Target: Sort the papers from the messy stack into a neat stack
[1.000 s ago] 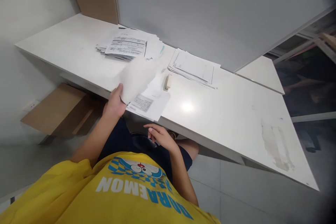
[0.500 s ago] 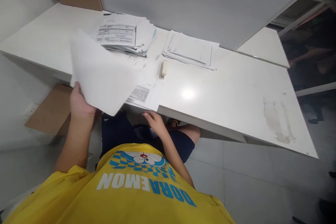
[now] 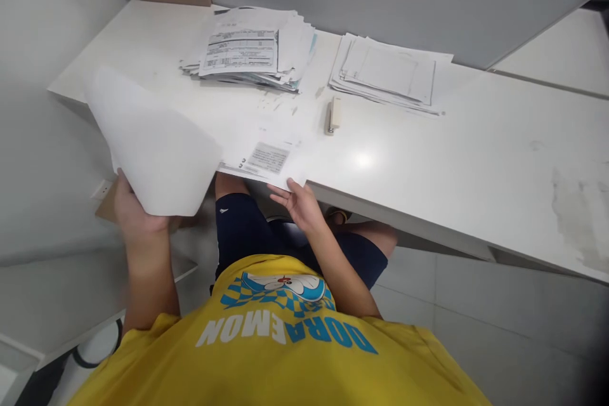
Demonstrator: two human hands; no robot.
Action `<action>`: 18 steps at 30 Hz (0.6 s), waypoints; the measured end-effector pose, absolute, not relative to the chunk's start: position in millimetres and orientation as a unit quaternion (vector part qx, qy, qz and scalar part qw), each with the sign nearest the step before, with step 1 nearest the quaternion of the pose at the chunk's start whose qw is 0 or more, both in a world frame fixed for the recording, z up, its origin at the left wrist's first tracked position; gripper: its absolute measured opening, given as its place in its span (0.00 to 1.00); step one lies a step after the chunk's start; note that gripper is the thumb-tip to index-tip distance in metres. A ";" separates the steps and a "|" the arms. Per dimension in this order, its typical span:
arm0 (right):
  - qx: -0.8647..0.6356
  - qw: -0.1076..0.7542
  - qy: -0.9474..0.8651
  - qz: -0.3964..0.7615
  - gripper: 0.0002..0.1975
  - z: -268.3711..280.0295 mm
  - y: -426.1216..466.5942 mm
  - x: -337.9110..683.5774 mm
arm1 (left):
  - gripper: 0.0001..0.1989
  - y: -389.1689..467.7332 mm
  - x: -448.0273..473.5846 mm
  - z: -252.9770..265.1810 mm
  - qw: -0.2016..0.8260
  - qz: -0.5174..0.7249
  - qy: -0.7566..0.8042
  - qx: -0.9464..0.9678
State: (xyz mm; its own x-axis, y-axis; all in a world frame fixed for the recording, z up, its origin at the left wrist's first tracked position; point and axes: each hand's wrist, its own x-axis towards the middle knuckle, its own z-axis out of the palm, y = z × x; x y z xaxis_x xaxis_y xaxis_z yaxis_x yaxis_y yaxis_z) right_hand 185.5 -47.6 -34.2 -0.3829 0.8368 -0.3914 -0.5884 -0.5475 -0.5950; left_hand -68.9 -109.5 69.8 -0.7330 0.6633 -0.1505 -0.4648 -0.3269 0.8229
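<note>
On the left, my left hand (image 3: 140, 206) is closed on the lower edge of a white paper sheet (image 3: 157, 146), which bends upward in front of the desk. Its visible side looks blank, and some of my fingers are hidden under it. My right hand (image 3: 303, 204) is at the desk's front edge, fingers spread and thumb touching the edge of a printed sheet (image 3: 269, 157). That sheet lies flat at the front edge, with a block of small text and other paper edges under it. A cream stapler (image 3: 333, 115) stands behind and right of this hand.
A thick, uneven stack of printed papers (image 3: 242, 51) lies at the back of the white desk (image 3: 419, 158). Right of it is a lower paper pile (image 3: 385, 73). A grey panel (image 3: 352, 0) rises behind the desk. My legs are under the front edge.
My left hand has carried the sheet left and slightly lower, off the printed sheet. My right hand has risen to the paper's edge and its fingers have spread. The view has shifted left.
</note>
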 end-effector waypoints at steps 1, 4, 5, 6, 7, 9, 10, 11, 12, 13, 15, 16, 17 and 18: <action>-0.333 0.438 -0.186 0.814 0.16 -30.7 -44.5 170.1 | 0.16 -113.4 -69.4 74.3 0.351 0.812 0.451 0.123; -0.319 0.436 -0.199 0.818 0.15 -18.1 -32.7 119.6 | 0.16 -122.3 -66.7 84.6 0.360 0.820 0.420 0.150; -0.315 0.426 -0.207 0.823 0.15 -13.8 -29.5 104.4 | 0.16 -123.6 -64.2 87.3 0.360 0.822 0.415 0.148; -0.307 0.408 -0.221 0.831 0.15 -9.9 -27.9 91.9 | 0.17 -123.9 -60.9 89.5 0.359 0.824 0.415 0.139; -0.295 0.385 -0.242 0.840 0.16 -6.2 -28.4 83.1 | 0.18 -123.2 -57.2 91.3 0.360 0.825 0.418 0.125; -0.267 0.340 -0.299 0.851 0.18 -0.2 -36.4 77.7 | 0.20 -119.7 -49.4 92.0 0.373 0.819 0.429 0.082; -0.259 0.324 -0.326 0.849 0.19 2.0 -43.3 80.8 | 0.21 -117.4 -45.7 90.4 0.390 0.810 0.434 0.055; -0.254 0.315 -0.346 0.846 0.20 3.6 -51.3 86.7 | 0.21 -115.0 -42.4 87.1 0.411 0.798 0.440 0.026; -0.252 0.305 -0.355 0.847 0.23 4.8 -59.4 94.7 | 0.21 -112.6 -39.5 82.0 0.432 0.783 0.447 -0.007; -0.243 0.294 -0.353 0.854 0.26 5.8 -66.7 103.9 | 0.20 -110.1 -36.7 75.4 0.448 0.767 0.458 -0.038; -0.217 0.294 -0.337 0.868 0.38 7.5 -76.2 123.5 | 0.18 -104.7 -30.4 59.5 0.453 0.745 0.484 -0.075; -0.204 0.310 -0.333 0.867 0.43 8.1 -77.8 133.4 | 0.17 -101.4 -26.2 51.5 0.442 0.744 0.496 -0.073; -0.200 0.336 -0.336 0.857 0.48 8.3 -77.7 143.2 | 0.16 -97.6 -20.9 44.4 0.425 0.749 0.506 -0.057; -0.207 0.367 -0.345 0.839 0.51 7.7 -76.2 153.0 | 0.16 -92.9 -14.4 38.7 0.407 0.758 0.510 -0.031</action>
State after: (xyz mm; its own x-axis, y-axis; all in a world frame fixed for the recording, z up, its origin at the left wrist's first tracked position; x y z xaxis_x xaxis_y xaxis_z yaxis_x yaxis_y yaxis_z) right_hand 153.0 -76.2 7.7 -0.6454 0.7581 -0.0936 -0.4730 -0.4928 -0.7303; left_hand -14.4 -92.9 38.7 -0.6674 0.5848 -0.4611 -0.6475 -0.1499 0.7472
